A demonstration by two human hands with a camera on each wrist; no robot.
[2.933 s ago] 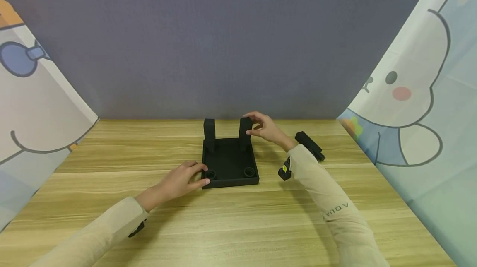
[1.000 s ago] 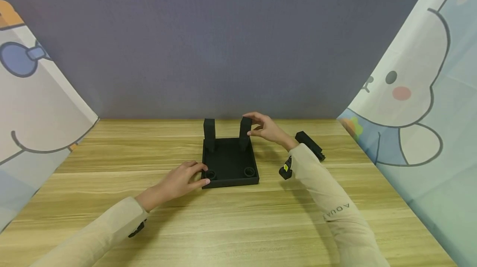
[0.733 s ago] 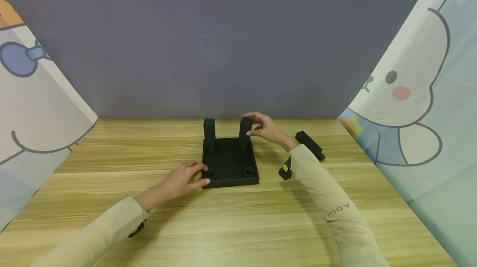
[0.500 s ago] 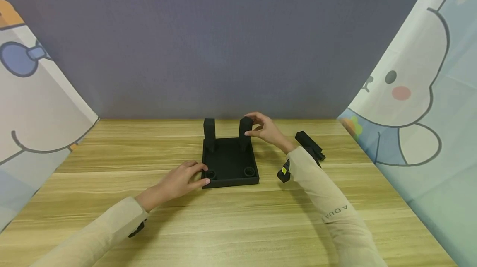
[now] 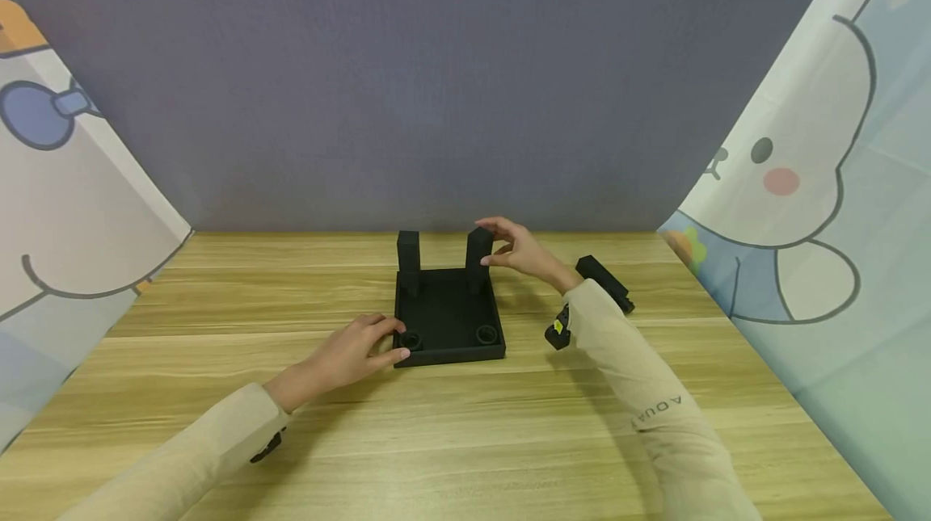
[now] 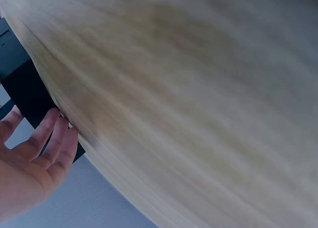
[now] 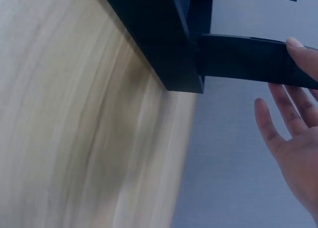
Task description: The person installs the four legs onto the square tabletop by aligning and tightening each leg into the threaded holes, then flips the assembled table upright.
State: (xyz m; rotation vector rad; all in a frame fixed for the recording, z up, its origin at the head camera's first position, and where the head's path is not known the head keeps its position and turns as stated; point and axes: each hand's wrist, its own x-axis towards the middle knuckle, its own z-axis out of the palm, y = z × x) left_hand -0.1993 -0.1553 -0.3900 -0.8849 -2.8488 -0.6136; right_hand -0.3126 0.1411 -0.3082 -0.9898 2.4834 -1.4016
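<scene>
A shallow black tray (image 5: 445,315) lies on the wooden table, with two black upright posts at its back corners. My right hand (image 5: 520,253) pinches the upper part of the right post (image 5: 478,257), its thumb on the near side and fingers behind. In the right wrist view that post (image 7: 243,59) rises from the tray wall, between thumb and fingers. The left post (image 5: 409,254) stands free of both hands. At the tray's front left corner, my left hand (image 5: 356,350) holds the walls between thumb and fingers. Beside it sits a small ring socket (image 5: 410,341); another ring (image 5: 486,334) sits front right.
To the right, a black bar-shaped piece (image 5: 604,283) lies on the table (image 5: 436,440), partly behind my right sleeve. A black wrist camera (image 5: 558,329) hangs under that forearm. A grey panel (image 5: 436,101) closes off the back, and printed curtains (image 5: 785,206) flank both sides.
The right post turns slightly back and forth in my right hand, and the right forearm shifts a little with it. My left hand and the tray stay in place.
</scene>
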